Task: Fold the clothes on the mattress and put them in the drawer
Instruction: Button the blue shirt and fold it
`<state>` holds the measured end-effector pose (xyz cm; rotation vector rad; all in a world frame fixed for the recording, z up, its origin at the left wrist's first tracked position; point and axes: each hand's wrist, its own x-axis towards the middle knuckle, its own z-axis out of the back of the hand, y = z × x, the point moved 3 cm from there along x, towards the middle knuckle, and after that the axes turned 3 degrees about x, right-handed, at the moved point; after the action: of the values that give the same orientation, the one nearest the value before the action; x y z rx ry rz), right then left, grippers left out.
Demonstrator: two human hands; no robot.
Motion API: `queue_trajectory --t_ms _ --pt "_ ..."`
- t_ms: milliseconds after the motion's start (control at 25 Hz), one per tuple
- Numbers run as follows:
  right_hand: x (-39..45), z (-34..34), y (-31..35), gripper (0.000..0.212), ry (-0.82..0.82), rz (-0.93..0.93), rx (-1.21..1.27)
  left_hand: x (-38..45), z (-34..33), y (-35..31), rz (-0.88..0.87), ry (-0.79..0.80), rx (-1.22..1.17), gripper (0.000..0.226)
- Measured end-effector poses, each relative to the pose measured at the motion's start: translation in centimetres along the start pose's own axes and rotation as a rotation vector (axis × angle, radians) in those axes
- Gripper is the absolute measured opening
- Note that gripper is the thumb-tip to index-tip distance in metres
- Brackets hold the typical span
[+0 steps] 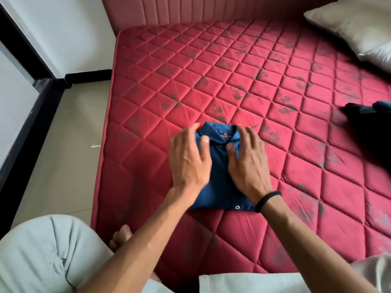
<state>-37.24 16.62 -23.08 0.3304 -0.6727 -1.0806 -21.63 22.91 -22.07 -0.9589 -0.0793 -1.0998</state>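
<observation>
Both hands are laid flat on the folded blue shirt (220, 172); the left hand (189, 159) is spread over its left half with fingers straight and slightly fanned, the right hand (246, 163) is pressed over its right half, fingers likewise extended, nothing pinched; a black band (267, 200) is worn on the right wrist. The shirt is set collar-up near the front edge of the red quilted mattress (243, 77); inside the collar a label is seen, "Ridhiya" legible, the smaller print below it too blurred to be read; one white button (237, 207) is shown at the lower hem. At the right edge a dark garment (368, 121) is cut off by the frame and hard to make out; a beige pillow (357, 28) is partly cropped at the top right. The mattress is backed by a padded pinkish headboard (169, 9); a pale tiled floor (69, 132) and white wall with black skirting are seen on the left.
</observation>
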Motion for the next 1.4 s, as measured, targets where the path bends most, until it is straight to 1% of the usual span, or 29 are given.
queue_trajectory --t_ms 40,80,120,160,200,240,320,360,440,480,520,560,600,680,720,760,840,920,1000,1080,1160,1240,1280,1320,1360,1400 --pt "-0.9 -1.0 0.2 0.064 0.109 0.028 -0.076 -1.3 -0.8 -0.7 -0.162 0.103 0.068 0.049" --pt "-1.9 -2.2 0.2 0.067 0.234 0.009 -0.147 -2.8 -1.6 -0.6 -0.219 0.24 0.153 0.057" --pt "-2.7 -3.3 -0.2 0.069 0.321 -0.021 -0.204 -4.0 -2.4 0.4 -0.211 0.365 0.249 0.063" --pt "-3.1 -4.1 -0.8 0.069 0.34 -0.038 -0.243 -4.7 -3.0 1.9 -0.188 0.454 0.338 0.066" --pt "-3.1 -4.6 -1.2 0.068 0.327 -0.055 -0.257 -4.8 -3.5 3.5 -0.16 0.495 0.402 0.067" --pt "-2.8 -4.8 -1.4 0.067 0.317 -0.073 -0.256 -4.4 -3.7 4.8 -0.136 0.497 0.452 0.067" --pt "-2.6 -4.9 -1.3 0.066 0.307 -0.094 -0.256 -3.2 -3.3 6.7 -0.046 0.465 0.529 0.067" --pt "-2.6 -4.8 -1.1 0.066 0.299 -0.094 -0.253 -2.6 -2.6 7.6 0.046 0.419 0.561 0.067" --pt "-2.7 -4.8 -1.1 0.066 0.283 -0.102 -0.243 -1.6 -0.6 9.7 0.259 0.299 0.501 0.068" --pt "-2.8 -4.8 -1.1 0.066 0.274 -0.106 -0.241 -1.4 0.5 10.2 0.292 0.21 0.433 0.066" --pt "-2.9 -4.8 -1.1 0.065 0.27 -0.108 -0.237 -1.4 1.5 9.9 0.25 0.111 0.36 0.061" --pt "-2.9 -4.8 -1.1 0.065 0.268 -0.109 -0.236 -1.3 2.2 8.8 0.171 0.029 0.296 0.054" --pt "-2.9 -4.8 -1.0 0.065 0.269 -0.111 -0.234 -1.4 2.6 7.3 0.072 -0.004 0.256 0.047" --pt "-2.9 -4.8 -0.9 0.065 0.267 -0.114 -0.23 -1.8 2.4 4.4 -0.078 0.056 0.318 0.04" --pt "-2.9 -4.8 -1.0 0.065 0.265 -0.113 -0.233 -2.0 2.2 4.1 -0.088 0.096 0.353 0.037" --pt "-2.9 -4.8 -1.1 0.065 0.262 -0.113 -0.232 -2.0 2.0 4.7 -0.045 0.129 0.346 0.033" --pt "-2.9 -4.9 -1.2 0.065 0.253 -0.112 -0.232 -1.7 2.1 6.9 0.063 0.18 0.225 0.019" --pt "-2.9 -5.0 -1.3 0.065 0.245 -0.111 -0.232 -1.3 2.3 8.1 0.074 0.256 0.164 0.013" --pt "-2.9 -5.1 -1.3 0.065 0.247 -0.111 -0.235 -1.1 2.4 8.2 0.074 0.313 0.169 0.015" --pt "-2.9 -5.1 -1.2 0.065 0.261 -0.115 -0.245 -1.1 2.4 7.7 0.042 0.295 0.238 0.014" --pt "-2.9 -5.1 -1.0 0.064 0.271 -0.117 -0.252 -1.4 2.0 6.9 -0.01 0.28 0.355 0.011" --pt "-2.8 -5.0 -0.9 0.064 0.285 -0.125 -0.258 -1.6 1.5 6.3 -0.092 0.288 0.466 0.007" --pt "-2.8 -5.0 -0.9 0.064 0.289 -0.124 -0.259 -1.5 1.4 6.6 -0.097 0.274 0.477 0.004" --pt "-2.9 -4.9 -0.9 0.064 0.296 -0.122 -0.26 -1.2 1.8 7.5 -0.013 0.225 0.423 0.008" --pt "-2.9 -4.9 -0.9 0.064 0.307 -0.12 -0.265 -0.5 2.8 8.7 0.171 0.106 0.315 0.022" --pt "-2.8 -4.9 -0.8 0.064 0.317 -0.121 -0.27 0.4 4.5 10.4 0.425 -0.042 0.164 0.043"
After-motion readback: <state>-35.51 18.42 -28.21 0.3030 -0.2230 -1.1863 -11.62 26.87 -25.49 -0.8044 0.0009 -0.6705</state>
